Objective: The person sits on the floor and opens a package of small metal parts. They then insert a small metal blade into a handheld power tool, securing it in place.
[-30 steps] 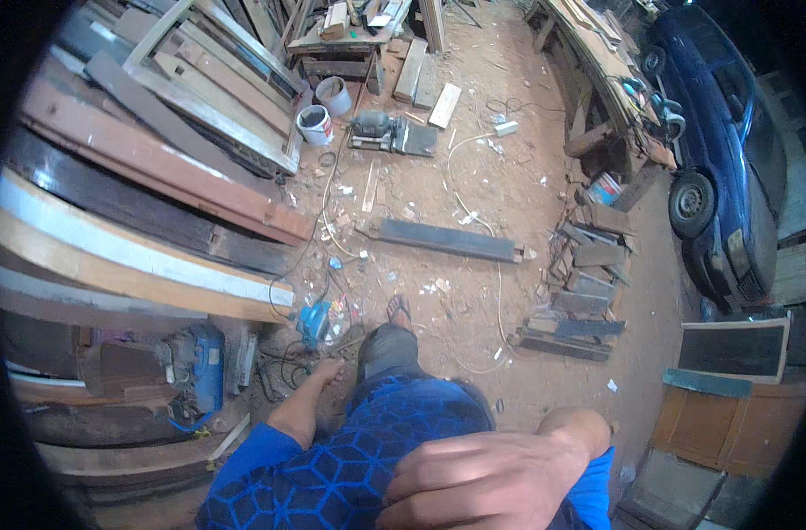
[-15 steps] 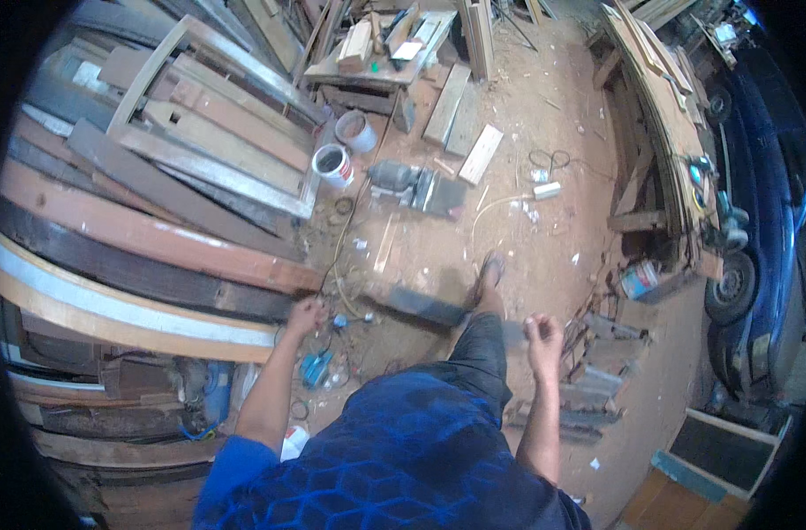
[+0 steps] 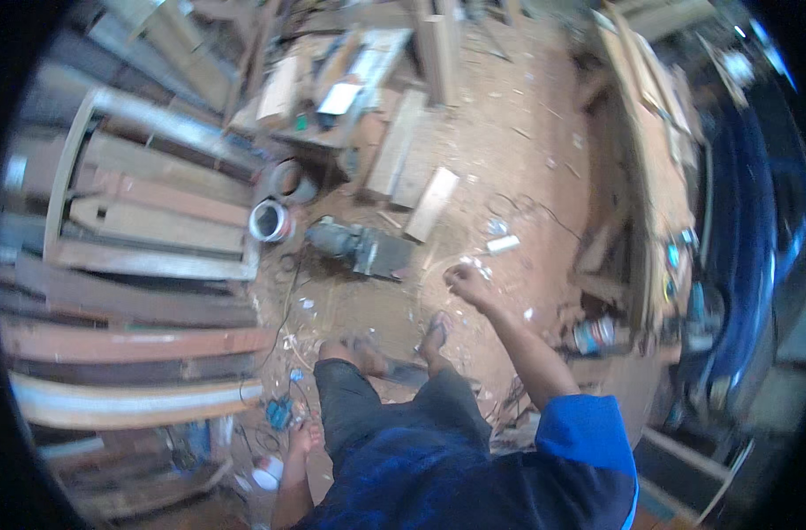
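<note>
Head view: left unit of a side-by-side fisheye pair worn on the head. Faces steeply down and ahead; upright, unmirrored. Shirt (image 3: pixel 438 481) nearest the lens, at lower centre; left hand (image 3: pixel 306 435) and right hand (image 3: pixel 467 284) farther out, over the floor (image 3: pixel 544 150). Coverage runs from planks (image 3: pixel 138 344) at left to the car (image 3: pixel 743 238) at right. Straight edges bow toward a dark, round rim; picture slightly blurred.
</note>
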`<action>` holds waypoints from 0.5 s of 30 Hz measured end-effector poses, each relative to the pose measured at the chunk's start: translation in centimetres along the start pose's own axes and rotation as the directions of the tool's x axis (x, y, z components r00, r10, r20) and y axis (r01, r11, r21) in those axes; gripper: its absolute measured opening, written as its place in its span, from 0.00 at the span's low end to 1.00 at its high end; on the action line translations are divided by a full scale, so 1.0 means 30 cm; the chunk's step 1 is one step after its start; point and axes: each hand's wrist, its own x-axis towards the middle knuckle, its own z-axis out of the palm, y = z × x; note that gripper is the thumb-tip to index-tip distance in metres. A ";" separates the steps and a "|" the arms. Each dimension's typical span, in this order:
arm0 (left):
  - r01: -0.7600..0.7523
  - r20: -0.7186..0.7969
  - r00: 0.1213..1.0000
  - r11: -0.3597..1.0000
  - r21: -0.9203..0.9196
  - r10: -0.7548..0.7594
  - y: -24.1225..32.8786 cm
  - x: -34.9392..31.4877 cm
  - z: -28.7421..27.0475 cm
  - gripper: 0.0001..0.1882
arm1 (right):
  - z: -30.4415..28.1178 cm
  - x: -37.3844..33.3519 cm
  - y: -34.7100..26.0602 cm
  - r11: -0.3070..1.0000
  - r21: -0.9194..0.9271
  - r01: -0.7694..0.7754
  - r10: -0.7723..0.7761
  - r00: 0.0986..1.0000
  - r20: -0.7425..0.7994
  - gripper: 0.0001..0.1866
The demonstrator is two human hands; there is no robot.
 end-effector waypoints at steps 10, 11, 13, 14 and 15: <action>-0.076 0.194 0.980 0.976 0.204 0.036 0.516 0.364 0.218 0.17 | 0.493 1.128 -0.881 0.945 0.305 0.114 -0.129 0.991 0.029 0.18; -0.178 0.208 0.971 0.928 0.328 0.113 0.579 0.478 0.223 0.18 | 0.506 1.309 -0.917 0.948 0.283 0.145 -0.144 0.989 -0.024 0.17; -0.315 0.247 0.946 0.776 0.547 0.209 0.790 0.558 0.212 0.20 | 0.532 1.562 -1.016 0.953 0.274 0.128 -0.098 0.988 -0.121 0.15; -0.377 0.246 0.926 0.730 0.570 0.286 0.887 0.633 0.210 0.21 | 0.544 1.694 -1.041 0.921 0.359 0.153 -0.110 0.985 -0.136 0.16; -0.426 0.260 0.905 0.681 0.596 0.338 0.976 0.701 0.220 0.22 | 0.545 1.805 -1.035 0.946 0.314 0.085 -0.012 0.973 -0.229 0.19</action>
